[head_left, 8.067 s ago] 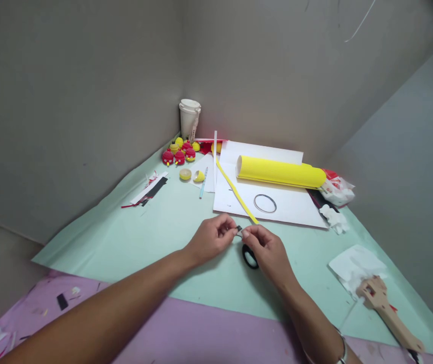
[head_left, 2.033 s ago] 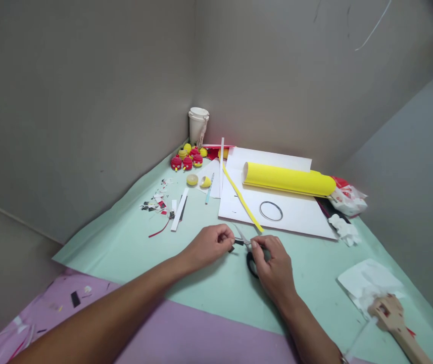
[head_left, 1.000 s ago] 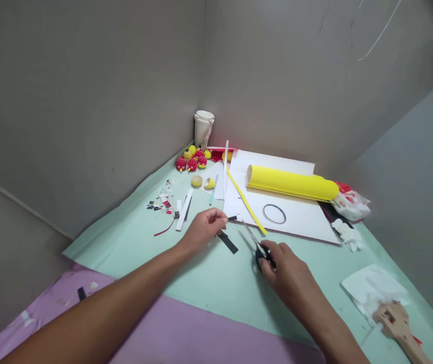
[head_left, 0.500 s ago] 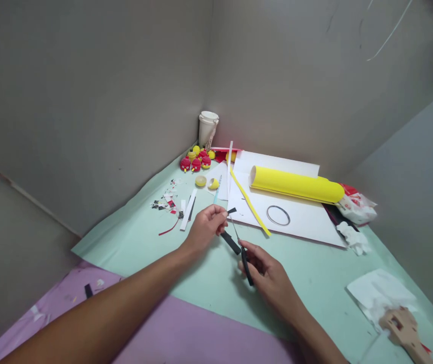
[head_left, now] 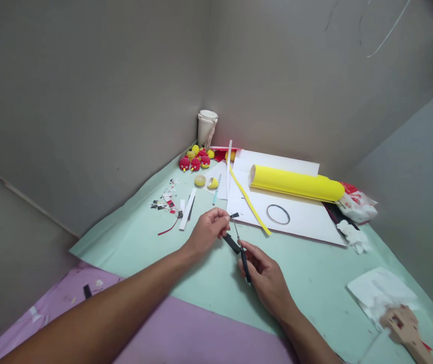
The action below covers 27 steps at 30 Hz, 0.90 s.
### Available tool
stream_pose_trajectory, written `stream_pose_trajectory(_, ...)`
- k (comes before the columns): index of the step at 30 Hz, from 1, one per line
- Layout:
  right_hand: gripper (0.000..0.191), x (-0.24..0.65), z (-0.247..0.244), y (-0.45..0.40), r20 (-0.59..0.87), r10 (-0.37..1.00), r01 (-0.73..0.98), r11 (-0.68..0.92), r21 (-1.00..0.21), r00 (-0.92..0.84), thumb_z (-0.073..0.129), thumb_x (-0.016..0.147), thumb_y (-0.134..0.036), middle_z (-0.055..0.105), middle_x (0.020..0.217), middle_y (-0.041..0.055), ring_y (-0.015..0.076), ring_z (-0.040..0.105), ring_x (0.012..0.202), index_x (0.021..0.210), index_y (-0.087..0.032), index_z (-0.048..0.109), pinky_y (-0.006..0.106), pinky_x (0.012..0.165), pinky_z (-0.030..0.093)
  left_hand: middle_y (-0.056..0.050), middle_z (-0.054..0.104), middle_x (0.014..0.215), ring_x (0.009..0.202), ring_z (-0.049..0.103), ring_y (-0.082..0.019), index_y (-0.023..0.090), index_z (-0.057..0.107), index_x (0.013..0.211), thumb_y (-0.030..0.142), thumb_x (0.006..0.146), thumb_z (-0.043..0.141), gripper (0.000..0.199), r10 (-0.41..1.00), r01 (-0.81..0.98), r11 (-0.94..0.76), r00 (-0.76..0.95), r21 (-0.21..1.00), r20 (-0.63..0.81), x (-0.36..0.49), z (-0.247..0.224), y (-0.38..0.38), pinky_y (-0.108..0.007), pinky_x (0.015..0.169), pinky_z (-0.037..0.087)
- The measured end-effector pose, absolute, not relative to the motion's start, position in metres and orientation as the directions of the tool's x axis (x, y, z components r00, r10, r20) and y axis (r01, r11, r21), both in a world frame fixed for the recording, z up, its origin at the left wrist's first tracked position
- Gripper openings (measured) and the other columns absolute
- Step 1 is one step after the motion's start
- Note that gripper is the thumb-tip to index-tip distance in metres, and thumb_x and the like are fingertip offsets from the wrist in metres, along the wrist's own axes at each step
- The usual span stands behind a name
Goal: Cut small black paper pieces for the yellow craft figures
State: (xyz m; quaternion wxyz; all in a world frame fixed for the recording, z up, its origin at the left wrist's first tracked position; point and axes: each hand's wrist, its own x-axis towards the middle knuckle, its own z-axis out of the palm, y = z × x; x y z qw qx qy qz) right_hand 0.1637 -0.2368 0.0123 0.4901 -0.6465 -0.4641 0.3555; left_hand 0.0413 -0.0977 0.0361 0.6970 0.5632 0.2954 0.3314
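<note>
My left hand point(head_left: 212, 227) pinches a small black strip point(head_left: 235, 215), whose end sticks out to the right of the fingertips. Black-handled scissors point(head_left: 245, 264) are in my right hand point(head_left: 263, 270), with their thin blades pointing up to the small strip, at my left fingertips. A wider black strip point(head_left: 232, 243) hangs below my left fingers, close to the scissors' pivot; what holds its upper end is hidden. Both hands are above the pale green sheet point(head_left: 201, 283).
A yellow roll point(head_left: 295, 183) and a ring point(head_left: 278, 214) lie on white board point(head_left: 307, 227). Small red and yellow figures point(head_left: 195, 164) stand near a white cup point(head_left: 207, 127). Paper scraps point(head_left: 163, 203) lie left. A glue gun point(head_left: 403, 326) rests on tissue point(head_left: 379, 293) at right.
The small black strip has shifted slightly right and down with my left fingertips and is turned flatter. The scissors stay at it, their handles slightly further left.
</note>
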Motion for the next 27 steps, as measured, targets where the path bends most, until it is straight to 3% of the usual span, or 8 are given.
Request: stream_pose_trajectory(27, 0.044, 0.1642, 0.0090, -0.2368, 0.013, 0.940, 0.266, -0.084, -0.960, 0.342, 0.061, 0.084, -0.037, 0.058, 0.077, 0.0019, 0.0156, 0.051, 0.065, 0.124, -0.019, 0.064, 0.027, 0.062, 0.045, 0.003, 0.054, 0.064, 0.055, 0.045, -0.010, 0.018, 0.055, 0.080, 0.031, 0.079, 0.059, 0.014, 0.775, -0.099, 0.142, 0.630, 0.985, -0.048, 0.0409, 0.0344, -0.0962, -0.025, 0.057, 0.035)
